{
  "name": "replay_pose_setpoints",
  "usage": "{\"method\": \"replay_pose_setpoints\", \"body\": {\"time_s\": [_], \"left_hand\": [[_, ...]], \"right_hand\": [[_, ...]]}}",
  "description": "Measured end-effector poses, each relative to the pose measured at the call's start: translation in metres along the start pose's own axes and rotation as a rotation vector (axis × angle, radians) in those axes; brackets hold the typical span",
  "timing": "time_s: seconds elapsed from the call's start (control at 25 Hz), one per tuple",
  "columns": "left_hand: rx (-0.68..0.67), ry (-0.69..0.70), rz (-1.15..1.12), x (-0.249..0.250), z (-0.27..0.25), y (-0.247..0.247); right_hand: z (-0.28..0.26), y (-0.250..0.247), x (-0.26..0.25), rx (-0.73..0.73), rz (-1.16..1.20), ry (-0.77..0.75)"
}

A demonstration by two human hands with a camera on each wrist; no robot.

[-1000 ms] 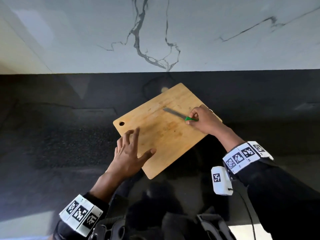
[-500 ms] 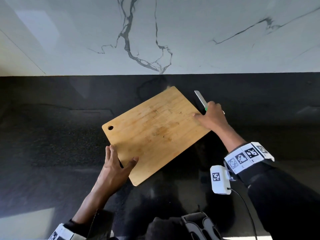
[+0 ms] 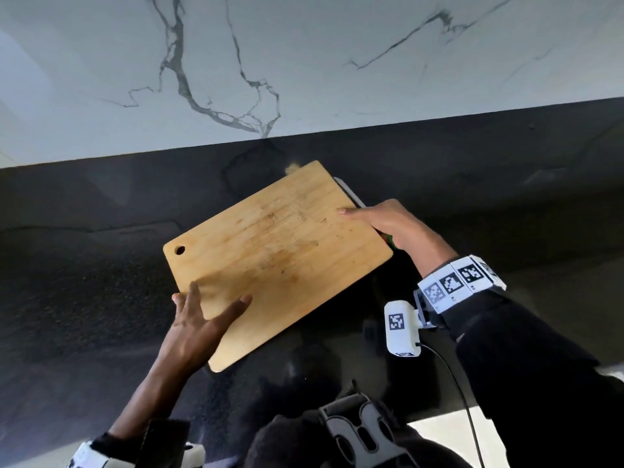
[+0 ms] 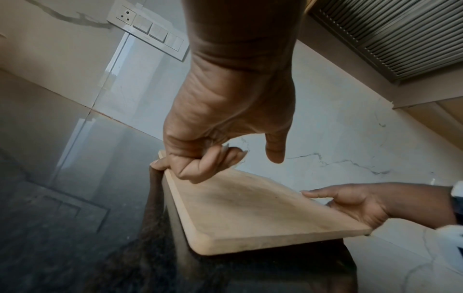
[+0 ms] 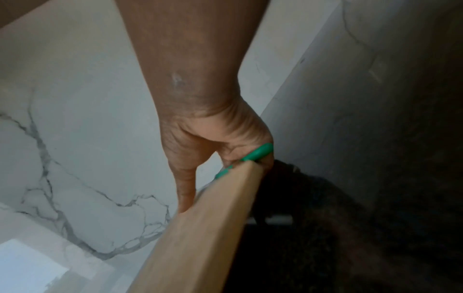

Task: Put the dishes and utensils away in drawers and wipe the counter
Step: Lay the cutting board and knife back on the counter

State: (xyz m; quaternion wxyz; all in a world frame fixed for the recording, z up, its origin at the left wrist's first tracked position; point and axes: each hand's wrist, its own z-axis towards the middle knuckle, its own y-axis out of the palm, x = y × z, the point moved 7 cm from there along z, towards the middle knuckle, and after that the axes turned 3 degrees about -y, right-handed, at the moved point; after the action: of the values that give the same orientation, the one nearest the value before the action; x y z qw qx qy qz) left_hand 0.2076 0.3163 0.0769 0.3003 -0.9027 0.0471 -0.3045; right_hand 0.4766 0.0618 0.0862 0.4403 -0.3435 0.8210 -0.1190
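Your left hand (image 3: 196, 319) grips the board (image 3: 277, 251) at seven o'clock; your right hand (image 3: 388, 224), at three, clamps board and knife (image 3: 349, 190) together. Tilting could let that blade slip free.

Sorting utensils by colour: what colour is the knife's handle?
Green; the knife handle shows best in the right wrist view.

A rectangular pale wooden cutting board (image 3: 277, 261) with rounded corners and a small hole near one corner is held off the dark speckled surface (image 3: 84, 265), set askew. A green-handled knife (image 5: 258, 154) lies pressed along its right edge, its grey blade (image 3: 347, 192) jutting past the far corner.
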Motion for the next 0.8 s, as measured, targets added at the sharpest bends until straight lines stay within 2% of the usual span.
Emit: {"method": "replay_pose_setpoints", "body": {"time_s": [0.08,0.12,0.24,0.32,0.48,0.64,0.72,0.8], "left_hand": [[-0.002,-0.006,0.01,0.0,0.002,-0.002],[0.001,0.003,0.019,0.0,0.004,-0.002],[0.032,0.058,0.058,-0.003,0.004,-0.003],[0.04,0.068,0.066,-0.007,0.007,-0.001],[-0.003,0.137,0.107,-0.004,0.004,0.016],[-0.005,0.169,0.258,0.0,-0.034,0.057],[0.056,0.198,0.307,0.004,-0.051,0.078],[0.176,0.165,0.386,0.005,-0.058,0.096]], "right_hand": [[-0.009,0.001,0.004,-0.023,0.03,-0.055],[-0.012,0.001,0.003,-0.003,0.054,-0.136],[-0.034,-0.003,0.012,0.168,0.119,-0.366],[-0.05,-0.007,0.035,0.258,0.084,-0.419],[-0.074,-0.028,0.092,0.325,-0.001,-0.405],[-0.092,-0.069,0.14,0.311,0.026,-0.375],[-0.091,-0.095,0.169,0.272,0.066,-0.331],[-0.079,-0.125,0.201,0.253,0.096,-0.256]]}}
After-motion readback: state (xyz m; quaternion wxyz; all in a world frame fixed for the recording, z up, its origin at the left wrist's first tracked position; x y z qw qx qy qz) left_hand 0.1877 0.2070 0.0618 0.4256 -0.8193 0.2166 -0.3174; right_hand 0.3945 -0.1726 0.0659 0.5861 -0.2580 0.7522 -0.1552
